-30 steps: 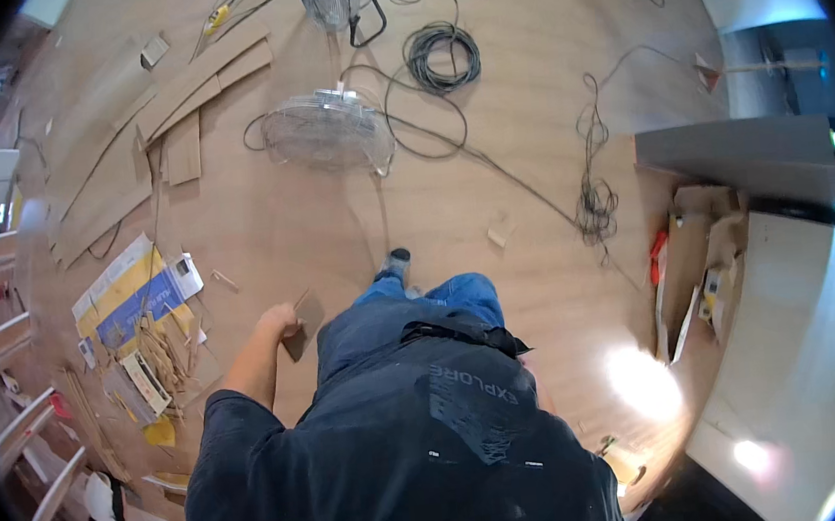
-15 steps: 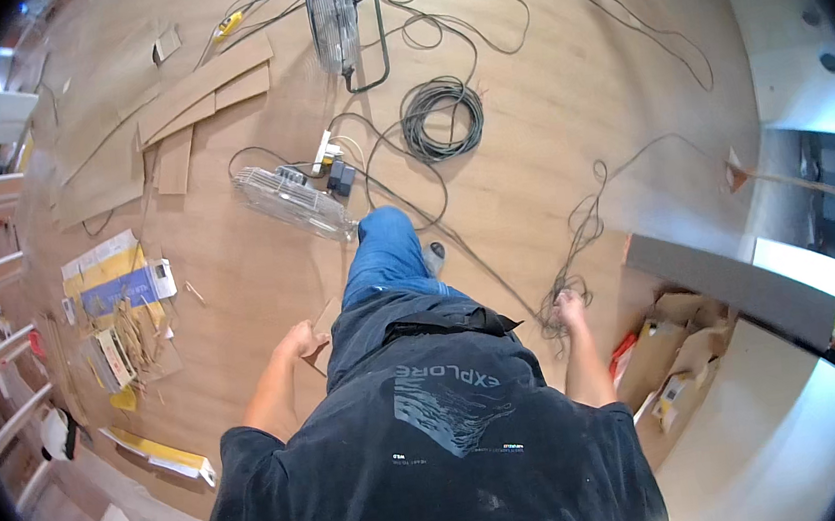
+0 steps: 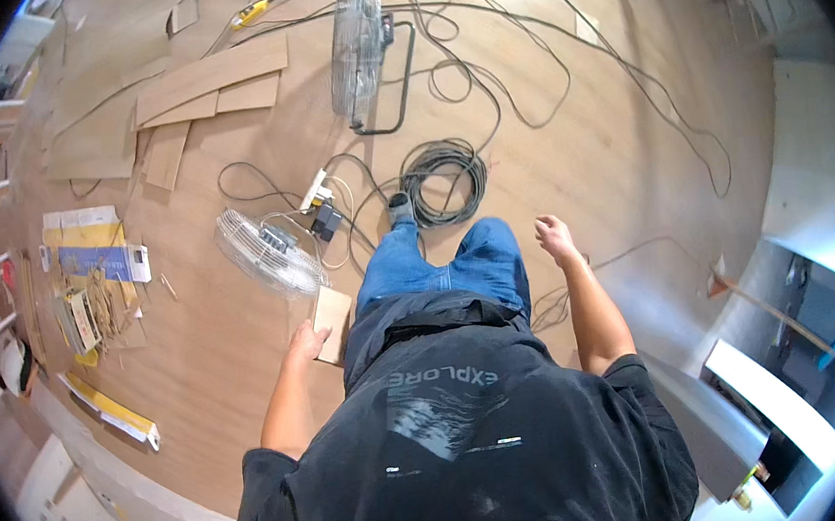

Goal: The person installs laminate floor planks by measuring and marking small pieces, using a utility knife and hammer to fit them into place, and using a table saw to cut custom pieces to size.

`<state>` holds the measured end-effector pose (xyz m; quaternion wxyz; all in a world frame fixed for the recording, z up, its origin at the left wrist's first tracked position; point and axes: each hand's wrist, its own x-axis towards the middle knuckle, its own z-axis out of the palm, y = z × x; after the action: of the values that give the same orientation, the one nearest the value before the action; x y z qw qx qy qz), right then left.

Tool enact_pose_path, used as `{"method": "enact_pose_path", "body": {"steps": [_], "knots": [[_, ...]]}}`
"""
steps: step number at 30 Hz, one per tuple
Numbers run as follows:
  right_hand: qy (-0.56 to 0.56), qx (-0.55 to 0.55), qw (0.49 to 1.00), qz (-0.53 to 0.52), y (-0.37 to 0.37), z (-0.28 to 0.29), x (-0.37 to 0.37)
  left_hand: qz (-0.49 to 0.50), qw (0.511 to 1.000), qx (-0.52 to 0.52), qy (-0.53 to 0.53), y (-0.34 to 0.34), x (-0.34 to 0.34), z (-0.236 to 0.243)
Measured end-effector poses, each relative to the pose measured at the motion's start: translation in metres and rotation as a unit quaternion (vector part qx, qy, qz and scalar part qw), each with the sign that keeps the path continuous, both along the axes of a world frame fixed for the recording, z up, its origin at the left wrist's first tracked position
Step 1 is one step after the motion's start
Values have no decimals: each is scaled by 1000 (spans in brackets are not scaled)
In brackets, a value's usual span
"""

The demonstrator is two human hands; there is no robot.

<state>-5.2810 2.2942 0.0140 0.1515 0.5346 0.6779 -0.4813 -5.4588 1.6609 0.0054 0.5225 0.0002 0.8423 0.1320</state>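
My left hand is closed around the edge of a short piece of light wood-look board, held beside my left thigh. My right hand hangs out in front of my right hip, its fingers loosely bent and a little apart, with nothing visible in it. Just ahead of my legs, my left foot is beside a coil of dark cable. A round caged fan lies tilted on the floor ahead of the board, near a white power strip with plugs in it.
A second caged fan stands farther ahead on a black tube frame. Loose cables snake across the floor. Cut boards lie at the far left, with a flattened yellow-and-blue carton nearer. Along the right stand white panels.
I have stepped forward, so the fans and cable coil sit closer to my legs. My right hand has swung forward and up; the board in my left hand shows more fully.
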Motion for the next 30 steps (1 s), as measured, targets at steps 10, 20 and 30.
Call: {"method": "enact_pose_path", "body": {"steps": [10, 20, 30], "knots": [[24, -140, 981, 131, 106, -101, -419, 337, 936, -65, 83, 152, 41, 79], [-40, -266, 961, 69, 81, -257, -701, 618, 728, -246, -166, 485, 231, 220], [-14, -383, 922, 55, 125, -340, -724, 716, 641, -211, -177, 654, 231, 235]]}}
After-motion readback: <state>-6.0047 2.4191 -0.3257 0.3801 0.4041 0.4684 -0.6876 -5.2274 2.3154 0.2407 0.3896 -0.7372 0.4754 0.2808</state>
